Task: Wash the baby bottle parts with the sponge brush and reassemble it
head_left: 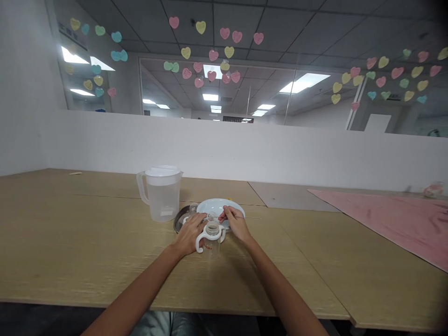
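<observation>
A clear baby bottle (212, 247) with a white two-handled collar (213, 237) stands uncapped on the table, small reddish marks near its lower part. Just behind its mouth, my left hand (191, 233) has its fingers closed at a small clear round piece (211, 216). My right hand (235, 221) pinches a thin rod (252, 217), which lies almost level and points left at that piece. A white plate (219, 203) is behind both hands. Beside my left hand, a dark round tray (178, 223) bears a clear dome-shaped item (193, 208), partly hidden.
A translucent lidded pitcher (163, 198) stands left of the tray. Pink sheeting (392, 221) covers the table's right side, with a blurred pink-and-clear object (434, 189) at its far edge. A white low wall (210, 147) borders the table's back.
</observation>
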`<state>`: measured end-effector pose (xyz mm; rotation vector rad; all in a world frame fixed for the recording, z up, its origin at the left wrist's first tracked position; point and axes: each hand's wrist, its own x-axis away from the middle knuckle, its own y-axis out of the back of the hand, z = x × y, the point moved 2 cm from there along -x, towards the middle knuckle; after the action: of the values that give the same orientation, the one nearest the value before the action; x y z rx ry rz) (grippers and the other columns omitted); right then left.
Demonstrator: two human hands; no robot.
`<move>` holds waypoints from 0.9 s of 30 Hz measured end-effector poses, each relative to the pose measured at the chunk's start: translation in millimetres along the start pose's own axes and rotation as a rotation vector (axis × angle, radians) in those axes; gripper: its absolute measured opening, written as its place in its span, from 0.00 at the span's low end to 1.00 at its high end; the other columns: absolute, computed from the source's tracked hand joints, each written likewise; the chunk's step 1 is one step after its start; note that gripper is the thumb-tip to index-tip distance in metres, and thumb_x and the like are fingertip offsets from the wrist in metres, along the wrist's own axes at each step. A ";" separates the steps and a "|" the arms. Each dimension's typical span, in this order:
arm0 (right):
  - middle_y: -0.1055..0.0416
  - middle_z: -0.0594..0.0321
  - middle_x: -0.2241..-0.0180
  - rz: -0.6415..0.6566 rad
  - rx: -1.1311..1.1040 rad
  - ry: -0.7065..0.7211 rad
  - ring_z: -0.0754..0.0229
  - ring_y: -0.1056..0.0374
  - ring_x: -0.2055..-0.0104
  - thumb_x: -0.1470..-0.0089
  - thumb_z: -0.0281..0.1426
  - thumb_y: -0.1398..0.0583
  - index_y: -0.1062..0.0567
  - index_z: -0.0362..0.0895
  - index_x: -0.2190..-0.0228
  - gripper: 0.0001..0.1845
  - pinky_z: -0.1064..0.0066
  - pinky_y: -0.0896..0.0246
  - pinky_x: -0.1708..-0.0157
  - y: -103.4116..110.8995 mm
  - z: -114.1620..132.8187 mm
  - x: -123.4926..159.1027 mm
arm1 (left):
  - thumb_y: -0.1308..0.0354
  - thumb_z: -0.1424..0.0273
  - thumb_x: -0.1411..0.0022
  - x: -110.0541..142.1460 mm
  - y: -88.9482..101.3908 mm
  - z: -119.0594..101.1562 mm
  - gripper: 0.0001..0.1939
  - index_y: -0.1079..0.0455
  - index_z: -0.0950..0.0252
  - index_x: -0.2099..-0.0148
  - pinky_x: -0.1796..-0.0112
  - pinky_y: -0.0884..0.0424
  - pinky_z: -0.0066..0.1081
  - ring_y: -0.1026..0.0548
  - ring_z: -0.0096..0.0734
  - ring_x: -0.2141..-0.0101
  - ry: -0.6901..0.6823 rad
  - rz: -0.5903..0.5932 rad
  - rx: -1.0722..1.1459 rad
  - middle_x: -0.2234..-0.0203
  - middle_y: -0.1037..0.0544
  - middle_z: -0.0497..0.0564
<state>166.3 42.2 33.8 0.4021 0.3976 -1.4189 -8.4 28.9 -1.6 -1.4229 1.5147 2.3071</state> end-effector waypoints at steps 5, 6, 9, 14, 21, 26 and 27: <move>0.33 0.64 0.82 -0.079 0.087 0.032 0.65 0.37 0.79 0.51 0.51 0.46 0.31 0.43 0.83 0.25 0.73 0.41 0.73 3.8 1.2 -0.2 | 0.47 0.60 0.45 -1.2 1.5 -1.7 0.24 0.36 0.65 0.49 0.50 0.40 0.45 0.35 0.45 0.52 -0.025 -0.006 0.004 0.53 0.32 0.61; 0.33 0.64 0.82 -0.091 0.106 0.035 0.65 0.37 0.79 0.50 0.51 0.46 0.31 0.43 0.83 0.25 0.73 0.41 0.73 4.5 1.0 -0.2 | 0.47 0.58 0.46 -1.3 1.7 -2.0 0.25 0.36 0.66 0.49 0.50 0.40 0.45 0.35 0.46 0.52 -0.026 -0.006 0.002 0.53 0.32 0.61; 0.33 0.64 0.83 -0.112 0.131 0.038 0.65 0.38 0.80 0.50 0.51 0.47 0.31 0.43 0.83 0.26 0.73 0.42 0.73 5.9 0.4 0.1 | 0.47 0.56 0.46 -1.2 2.3 -2.5 0.26 0.36 0.65 0.49 0.50 0.39 0.46 0.35 0.46 0.52 -0.025 -0.006 -0.001 0.53 0.32 0.61; 0.33 0.65 0.83 -0.136 0.134 0.031 0.65 0.39 0.80 0.50 0.52 0.47 0.32 0.43 0.83 0.26 0.73 0.43 0.75 6.5 0.7 0.8 | 0.47 0.55 0.46 -1.6 3.1 -3.3 0.29 0.38 0.66 0.46 0.49 0.41 0.46 0.35 0.46 0.51 -0.049 -0.009 0.008 0.52 0.33 0.61; 0.33 0.65 0.83 -0.058 0.167 0.049 0.64 0.37 0.79 0.51 0.49 0.45 0.31 0.44 0.83 0.23 0.73 0.42 0.73 4.7 0.9 1.6 | 0.50 0.58 0.42 -2.3 3.3 -3.9 0.25 0.38 0.64 0.45 0.49 0.41 0.46 0.35 0.44 0.50 -0.041 0.008 0.037 0.51 0.33 0.60; 0.32 0.65 0.82 -0.040 0.219 0.096 0.64 0.37 0.78 0.51 0.47 0.44 0.31 0.43 0.84 0.22 0.73 0.43 0.72 3.3 -1.3 2.1 | 0.49 0.54 0.44 -0.8 1.3 -2.0 0.29 0.39 0.65 0.45 0.48 0.43 0.48 0.36 0.47 0.49 -0.069 0.023 0.021 0.50 0.32 0.61; 0.32 0.65 0.83 -0.044 0.213 0.090 0.64 0.37 0.78 0.51 0.47 0.44 0.31 0.43 0.84 0.22 0.73 0.43 0.72 3.4 -1.9 1.8 | 0.49 0.53 0.44 -0.9 1.5 -2.1 0.29 0.39 0.66 0.45 0.47 0.43 0.48 0.36 0.47 0.49 -0.067 0.023 0.023 0.50 0.32 0.62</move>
<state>169.8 42.0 31.4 0.6350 0.3306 -1.4951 -7.2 26.9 -0.2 -1.3159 1.5426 2.3172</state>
